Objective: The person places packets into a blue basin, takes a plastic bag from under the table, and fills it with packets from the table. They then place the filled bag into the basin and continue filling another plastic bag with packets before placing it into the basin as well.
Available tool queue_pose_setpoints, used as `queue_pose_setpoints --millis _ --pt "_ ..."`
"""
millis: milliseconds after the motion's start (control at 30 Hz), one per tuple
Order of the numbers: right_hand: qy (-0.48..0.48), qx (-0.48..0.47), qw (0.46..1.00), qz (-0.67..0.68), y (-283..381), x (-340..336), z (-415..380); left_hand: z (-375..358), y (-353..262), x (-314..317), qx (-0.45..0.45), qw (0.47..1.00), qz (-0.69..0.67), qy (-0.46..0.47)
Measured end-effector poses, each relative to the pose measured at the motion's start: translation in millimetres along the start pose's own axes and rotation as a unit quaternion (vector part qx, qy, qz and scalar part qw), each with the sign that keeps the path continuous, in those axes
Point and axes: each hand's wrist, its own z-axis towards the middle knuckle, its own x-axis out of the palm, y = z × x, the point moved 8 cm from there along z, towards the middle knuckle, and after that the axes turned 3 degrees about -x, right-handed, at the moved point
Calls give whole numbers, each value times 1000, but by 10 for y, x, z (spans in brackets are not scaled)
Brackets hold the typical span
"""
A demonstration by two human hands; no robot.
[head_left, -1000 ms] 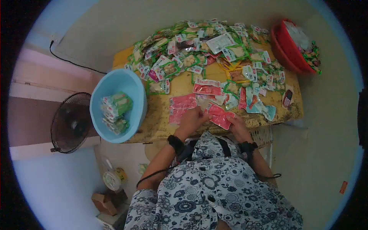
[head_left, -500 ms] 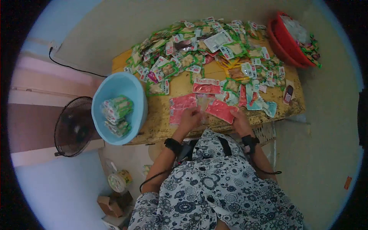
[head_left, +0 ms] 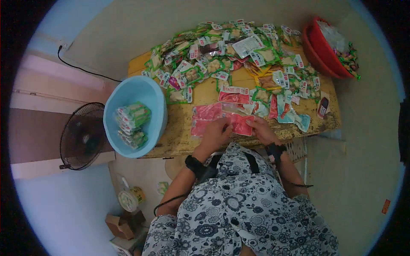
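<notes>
Near the front edge of the yellow table point(head_left: 179, 143), my right hand point(head_left: 262, 131) grips the right side of a red packet point(head_left: 242, 124). My left hand point(head_left: 217, 133) is at the packet's left edge, its fingers closed in a pinch on it. Flat red packets point(head_left: 206, 112) lie just left of and behind my left hand. Another red packet with a white top point(head_left: 234, 95) rests farther back, and a light blue packet point(head_left: 302, 122) lies to the right.
A big pile of green and white packets point(head_left: 215, 65) covers the back. On the left stands a blue basin point(head_left: 160, 115) holding stacked packets, with a fan point(head_left: 81, 136) beyond. Red basins point(head_left: 317, 51) stand back right. A dark packet point(head_left: 323, 106) lies near the right edge.
The red packet and my right hand have moved slightly left, toward my left hand. My left hand has shifted right and now meets the packet's edge. The view has moved slightly.
</notes>
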Motion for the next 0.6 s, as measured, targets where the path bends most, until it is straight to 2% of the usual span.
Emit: queue_pose_setpoints --millis 67,167,267,367,433,500,600 --pt "23 22 999 25 -48 50 140 0 -33 59 7 1000 -7 14" --pt "102 31 994 -2 44 300 216 -43 -51 67 7 1000 -18 9" --pt "149 58 986 -54 -137 410 376 -64 -146 33 14 1000 -12 13" --pt "227 20 973 -40 -205 633 503 -93 -98 74 40 999 -33 4" --pt "303 -48 933 -191 -239 715 646 -119 -44 80 33 999 -18 7" --pt "339 -110 882 -308 -290 778 703 -134 15 102 33 999 -11 3" --pt "339 -248 792 -443 -326 901 773 -128 132 151 24 999 -8 22"
